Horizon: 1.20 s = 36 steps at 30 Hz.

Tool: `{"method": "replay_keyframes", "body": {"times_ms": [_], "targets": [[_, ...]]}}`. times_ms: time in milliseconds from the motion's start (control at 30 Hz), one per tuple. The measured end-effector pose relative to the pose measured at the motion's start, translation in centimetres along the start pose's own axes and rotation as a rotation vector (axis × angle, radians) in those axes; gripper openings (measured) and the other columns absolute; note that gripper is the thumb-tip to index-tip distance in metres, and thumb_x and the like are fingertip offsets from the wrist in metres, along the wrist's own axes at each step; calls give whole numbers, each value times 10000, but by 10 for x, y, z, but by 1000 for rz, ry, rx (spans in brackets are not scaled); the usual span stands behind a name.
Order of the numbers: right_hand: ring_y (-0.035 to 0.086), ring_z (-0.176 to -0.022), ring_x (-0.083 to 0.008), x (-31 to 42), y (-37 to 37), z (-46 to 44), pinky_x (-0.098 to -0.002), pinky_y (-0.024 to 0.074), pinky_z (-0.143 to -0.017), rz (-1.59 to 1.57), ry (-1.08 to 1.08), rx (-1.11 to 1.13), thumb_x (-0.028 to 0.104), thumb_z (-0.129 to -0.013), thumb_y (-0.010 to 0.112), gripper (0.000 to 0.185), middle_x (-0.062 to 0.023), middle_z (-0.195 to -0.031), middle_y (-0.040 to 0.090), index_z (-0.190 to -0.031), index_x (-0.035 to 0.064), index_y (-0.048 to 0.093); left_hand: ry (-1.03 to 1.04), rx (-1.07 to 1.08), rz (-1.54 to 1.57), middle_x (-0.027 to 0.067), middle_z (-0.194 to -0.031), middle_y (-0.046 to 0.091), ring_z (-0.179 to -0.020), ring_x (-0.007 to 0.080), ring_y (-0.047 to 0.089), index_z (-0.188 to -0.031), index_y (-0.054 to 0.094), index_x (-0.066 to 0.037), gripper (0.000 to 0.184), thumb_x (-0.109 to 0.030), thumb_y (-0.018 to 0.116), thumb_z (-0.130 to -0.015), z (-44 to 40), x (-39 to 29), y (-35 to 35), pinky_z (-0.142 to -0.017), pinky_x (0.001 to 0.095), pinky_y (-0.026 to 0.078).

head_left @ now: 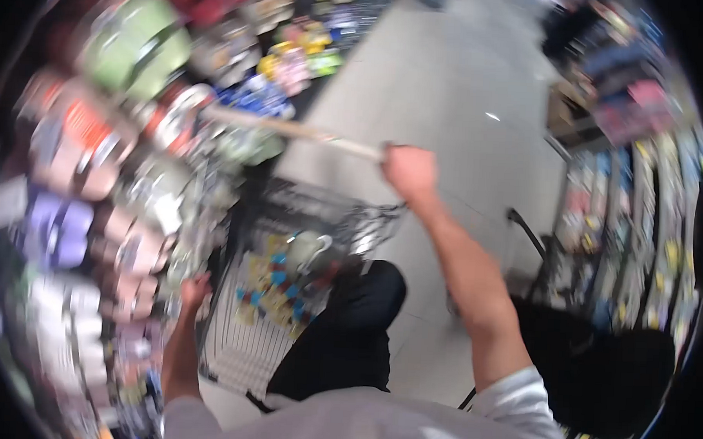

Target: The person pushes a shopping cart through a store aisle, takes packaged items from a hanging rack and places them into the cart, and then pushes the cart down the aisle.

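In the head view my right hand (411,170) is wrapped round the end of a long pale stick-like handle (293,128), which reaches left toward the shelf goods. The handle's far end blurs among the packages. My left hand (196,290) is low at the left, beside the stacked packages and the cart's left edge; its fingers are smeared. Between my arms stands a wire shopping cart (240,348) holding yellow and blue packaged items (274,287) and a pale green round item (309,247).
Shelves of packaged goods (57,230) line the left side, with a light green item (135,45) near the top. Grey tiled floor (421,73) runs ahead. At the right are a rack of packets (625,231), a cardboard box (568,115) and a black seat-like object (611,372).
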State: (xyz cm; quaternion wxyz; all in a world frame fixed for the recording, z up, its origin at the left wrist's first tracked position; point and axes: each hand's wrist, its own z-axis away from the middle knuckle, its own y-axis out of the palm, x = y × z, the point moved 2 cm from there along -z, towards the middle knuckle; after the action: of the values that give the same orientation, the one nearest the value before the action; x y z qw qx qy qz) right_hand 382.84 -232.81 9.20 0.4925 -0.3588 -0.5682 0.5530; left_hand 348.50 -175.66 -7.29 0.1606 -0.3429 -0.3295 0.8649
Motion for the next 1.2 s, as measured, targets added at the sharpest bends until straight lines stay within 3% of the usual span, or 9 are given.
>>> {"method": "replay_keyframes", "body": {"times_ms": [67,133,200,367,467,733,867,1000,1200], "targets": [[705,-735,-352,-3,-5,0,-485,559,-663,-17,62,108,148,-828,568,149,-161,-773,703,-871,74,690,138,97,35,39,-565,609,-537,130,589,-635,658,-32,412,-336,663,-914,-17,23,0,-526,338,474],[707,-733,-344,-7,-7,0,-473,561,-664,-33,22,59,161,-823,574,157,-160,-776,711,-860,54,683,6,69,334,45,-548,566,-455,124,523,-719,602,-29,243,-164,682,-904,-15,12,5,-431,305,419],[710,-738,-338,-3,-9,6,-461,560,-670,-38,-6,12,174,-824,582,158,-160,-779,715,-847,51,679,45,106,344,47,-549,563,-441,120,516,-803,592,-14,178,-118,689,-910,-6,1,3,-418,277,412],[688,-669,-326,-5,-1,8,-455,549,-620,-31,-15,-24,287,-843,666,205,-115,-699,685,-861,83,656,48,116,278,53,-576,588,-440,117,529,-861,607,-9,176,-146,676,-949,0,-14,0,-414,259,424],[689,-666,-316,-10,0,14,-447,547,-619,-9,-27,-51,286,-846,665,202,-114,-693,682,-861,86,657,86,114,229,68,-556,596,-416,129,539,-792,617,-3,202,-136,651,-941,0,-25,0,-389,272,426],[705,-721,-323,-19,-15,34,-444,552,-659,-25,23,28,240,-845,638,178,-134,-733,705,-842,65,668,-14,173,311,63,-563,593,-428,141,543,-853,657,8,199,-181,712,-885,7,-28,13,-394,271,433],[705,-719,-316,-33,-12,37,-442,559,-671,-27,62,8,239,-833,651,166,-128,-740,705,-838,74,673,-133,311,358,58,-561,587,-433,142,540,-884,705,22,300,-266,642,-941,3,-49,11,-400,273,428],[704,-729,-314,-39,-18,39,-440,559,-679,-42,112,29,241,-820,657,171,-128,-749,704,-838,73,681,-70,279,352,63,-540,553,-443,159,563,-871,700,6,281,-261,617,-897,-8,-58,18,-409,262,426],[695,-706,-314,-48,-18,31,-449,560,-649,-37,136,-12,290,-832,696,200,-103,-724,693,-851,92,674,-56,345,307,34,-575,556,-476,135,575,-894,714,-12,338,-326,598,-940,-21,-61,20,-430,279,476]]}}
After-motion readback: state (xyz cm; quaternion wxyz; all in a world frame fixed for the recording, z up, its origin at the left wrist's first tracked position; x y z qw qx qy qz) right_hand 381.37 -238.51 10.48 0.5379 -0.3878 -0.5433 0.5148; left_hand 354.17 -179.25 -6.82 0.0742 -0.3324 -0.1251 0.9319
